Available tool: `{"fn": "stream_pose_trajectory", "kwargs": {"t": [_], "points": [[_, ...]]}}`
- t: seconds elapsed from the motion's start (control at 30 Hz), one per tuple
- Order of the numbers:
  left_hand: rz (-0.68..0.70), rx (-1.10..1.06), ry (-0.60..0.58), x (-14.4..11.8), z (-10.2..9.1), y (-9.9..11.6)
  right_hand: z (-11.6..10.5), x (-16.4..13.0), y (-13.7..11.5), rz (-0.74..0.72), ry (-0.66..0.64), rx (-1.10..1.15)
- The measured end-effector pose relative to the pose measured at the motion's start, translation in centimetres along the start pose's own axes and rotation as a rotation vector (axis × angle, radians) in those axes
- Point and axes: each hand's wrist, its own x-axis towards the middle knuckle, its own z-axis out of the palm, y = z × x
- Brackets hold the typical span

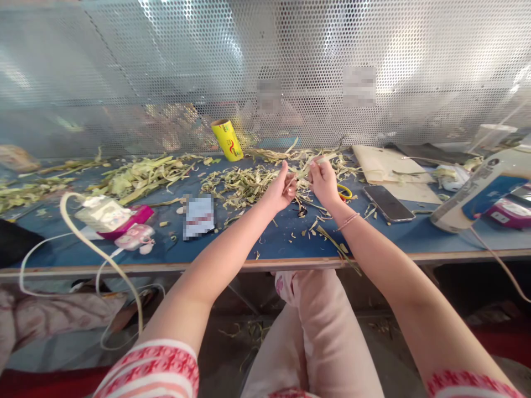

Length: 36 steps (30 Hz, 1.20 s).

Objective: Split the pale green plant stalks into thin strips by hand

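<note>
My left hand (282,189) is over the blue table with its fingers curled and thumb raised. Something thin and pale shows at its fingertips, too small to name. Close beside it, my right hand (322,179) pinches a pale dry plant strip between thumb and fingers. Beneath and behind both hands spreads a loose heap of dry yellow-green plant strips (243,185). A yellow loop (345,192), partly hidden by my right wrist, lies on the table. Small scraps (309,229) are scattered nearer the front edge.
A yellow tube (228,141) stands tilted behind the heap. To the left are another plant pile (145,174) and magenta power strip (141,214) with cables. A phone (389,203), brown paper (392,166) and white bottle (468,190) sit right. Perforated metal (307,50) rises behind.
</note>
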Motion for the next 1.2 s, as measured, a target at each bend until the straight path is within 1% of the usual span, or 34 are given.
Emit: {"fn": "stream_pose_trajectory", "kwargs": {"t": [0.07,0.17,0.27,0.37,0.47,0.53,0.6,0.7,0.9,1.07,1.2], "points": [[0.016,0.042,-0.06,-0.2,0.0,-0.1,0.1,0.0,0.0,0.028,-0.025,0.006],[0.139,0.169,-0.077,-0.4,-0.1,-0.2,0.1,-0.1,0.2,0.04,-0.055,-0.019],[0.247,0.301,-0.016,-0.4,-0.2,-0.3,0.1,-0.2,0.2,0.019,-0.102,-0.076],[0.315,0.409,0.045,-0.5,-0.1,-0.4,0.1,-0.5,-0.4,-0.009,-0.137,-0.153],[0.367,0.51,0.074,-0.7,0.0,-0.4,0.2,-0.6,-0.8,-0.052,-0.161,-0.258],[0.411,0.574,0.094,-0.9,0.0,-0.4,0.3,-0.6,-0.7,-0.068,-0.147,-0.32],[0.487,0.624,0.118,-0.9,-0.1,-0.5,0.5,-0.5,-0.5,-0.08,-0.117,-0.356],[0.574,0.625,0.153,-0.6,-0.3,-0.8,0.5,-0.4,-0.2,-0.097,-0.092,-0.366],[0.529,0.478,0.205,0.5,-0.7,-1.4,0.7,-0.4,-0.8,-0.063,-0.077,-0.303],[0.542,0.548,0.277,0.8,-1.1,-1.2,0.8,-0.4,-1.0,-0.087,-0.125,-0.255],[0.586,0.612,0.261,0.7,-1.2,-0.9,0.6,-0.5,-1.1,-0.073,-0.139,-0.278]]}}
